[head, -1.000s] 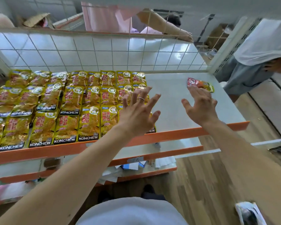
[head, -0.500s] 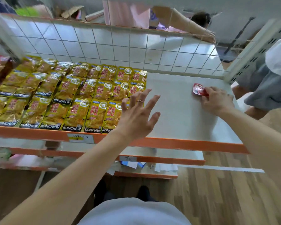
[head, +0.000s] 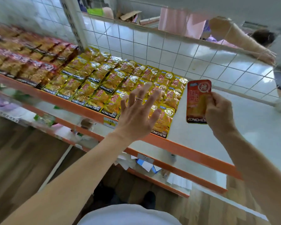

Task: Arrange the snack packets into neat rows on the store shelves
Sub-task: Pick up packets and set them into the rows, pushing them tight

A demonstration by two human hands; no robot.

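My right hand (head: pixel 218 111) pinches a red KONCHEW snack packet (head: pixel 197 101) by its right edge and holds it upright above the white shelf (head: pixel 217 140). My left hand (head: pixel 139 114), with a ring on one finger, hovers with spread fingers over the right end of the yellow packet rows (head: pixel 104 85). Several yellow KONCHEW packets lie flat in rows on the shelf's left half. Red-brown packets (head: pixel 28 60) fill the neighbouring shelf section to the left, blurred.
A white wire grid (head: pixel 169 51) backs the shelf and an orange lip (head: pixel 185 150) edges its front. Lower shelves hold papers (head: pixel 146 164). Another person's arm (head: pixel 243 41) reaches in behind the grid. A person in grey stands at far right. The floor below is wooden.
My right hand picked the red packet off the back right of the shelf and brought it toward the yellow rows. The view swung left. My left hand stayed over the rows.
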